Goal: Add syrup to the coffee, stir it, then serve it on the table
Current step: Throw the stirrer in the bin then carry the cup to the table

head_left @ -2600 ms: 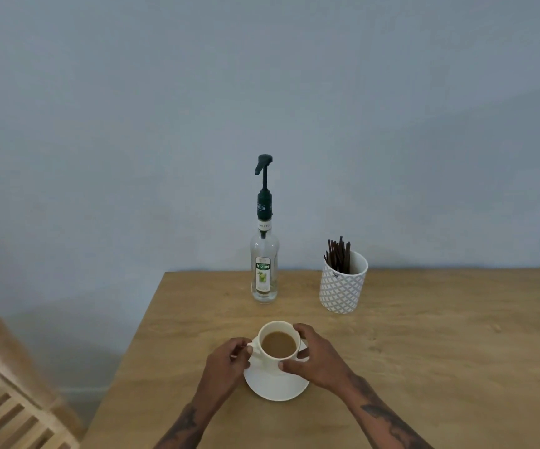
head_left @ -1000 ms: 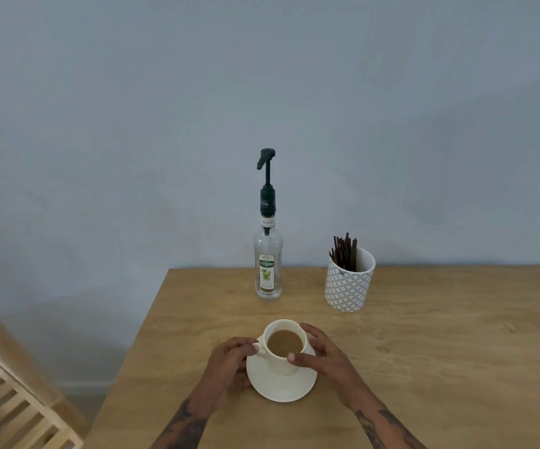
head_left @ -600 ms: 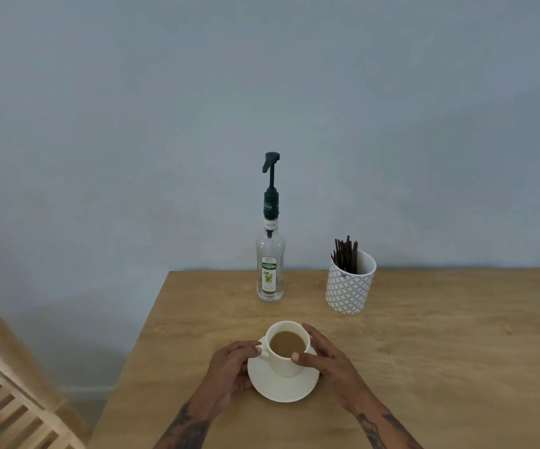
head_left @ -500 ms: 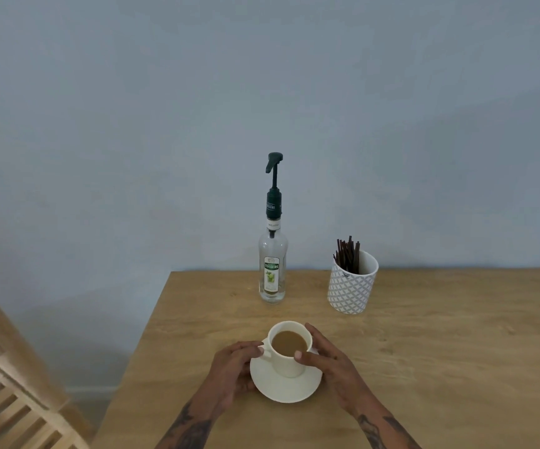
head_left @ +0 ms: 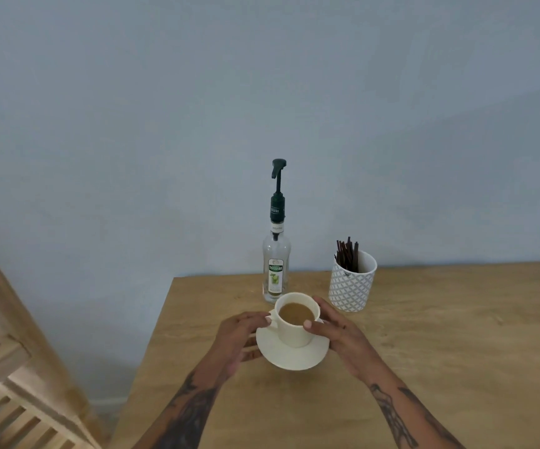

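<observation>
Cream-white cup (head_left: 295, 328) with milky coffee (head_left: 295, 313) stands on its matching saucer (head_left: 293, 357), near the left edge of the wooden tabletop (head_left: 440, 351). Both hands are on it. The left hand (head_left: 241, 338) has its thumb and forefinger at the small handle on the cup's 9 o'clock side, the lower fingers curled under the saucer's rim; its grip is closed on the crockery. The right hand (head_left: 338, 332) wraps the cup wall from 3 o'clock, thumb tip pressed on the near rim, fingers reaching round the far side, so that grip too is pressed against the cup, not spread.

What matters for the coming move is the syrup bottle (head_left: 276, 270). It stands upright, long axis vertical, at 12 o'clock from the cup and just behind it, with the cup's far rim overlapping the bottle's base in this view. The pump head (head_left: 278, 166) sits high above, its spout pointing toward 9 o'clock, not over the coffee. I judge the cup must go left and under that spout, or the bottle be turned. Either hand reaches the pump about equally. A patterned holder (head_left: 352, 285) of dark stirrers (head_left: 347, 256) waits at 1 o'clock, closer to the right hand.
</observation>
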